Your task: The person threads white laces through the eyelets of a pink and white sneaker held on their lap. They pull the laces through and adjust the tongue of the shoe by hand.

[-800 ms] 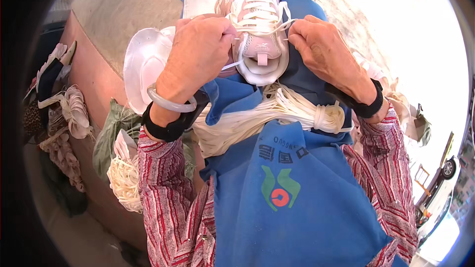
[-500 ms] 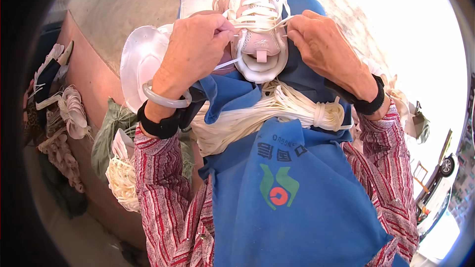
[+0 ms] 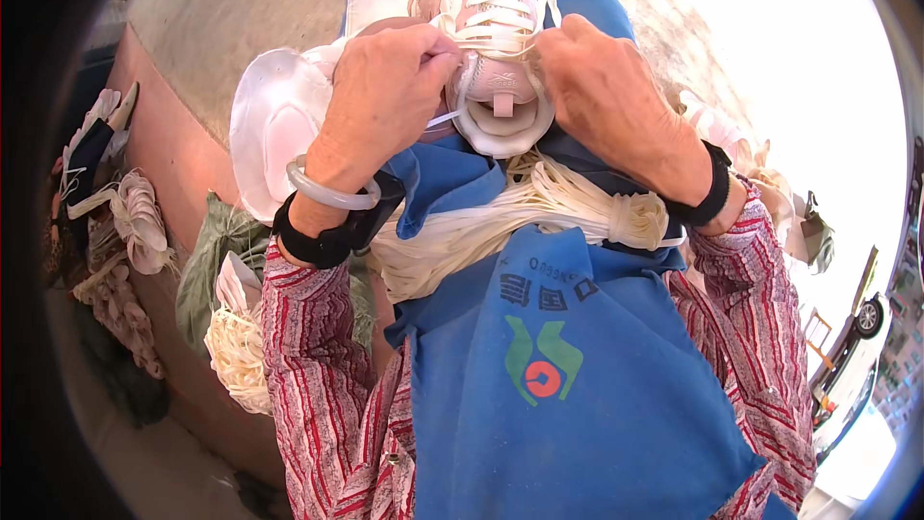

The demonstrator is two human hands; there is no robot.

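A pale pink and white shoe upper (image 3: 507, 82) lies with its collar toward me, its tongue and pull tab showing. Cream shoelace (image 3: 499, 14) crosses its front in several rows. At the left eyelet edge, my left hand (image 3: 390, 96) is closed in a pinch on the lace. My right hand (image 3: 606, 87) is closed against the right eyelet edge, pinching the lace there; its fingertips are partly hidden. A lace loop stands up beside its fingers. Below the shoe, a thick bundle of cream laces (image 3: 462, 255) rests across my lap on the blue apron (image 3: 481, 376).
More white-pink shoe pieces lie under and left of the upper (image 3: 274, 135). On the left are a green sack (image 3: 217, 260), a heap of cream laces (image 3: 239, 361) and bundled shoe parts (image 3: 140, 221). Other pale pieces (image 3: 756, 169) sit at right; a car (image 3: 852, 366) stands beyond.
My right hand has moved left, in against the shoe's eyelet edge, covering the stretch of lace that showed there. My left hand has stayed almost where it was.
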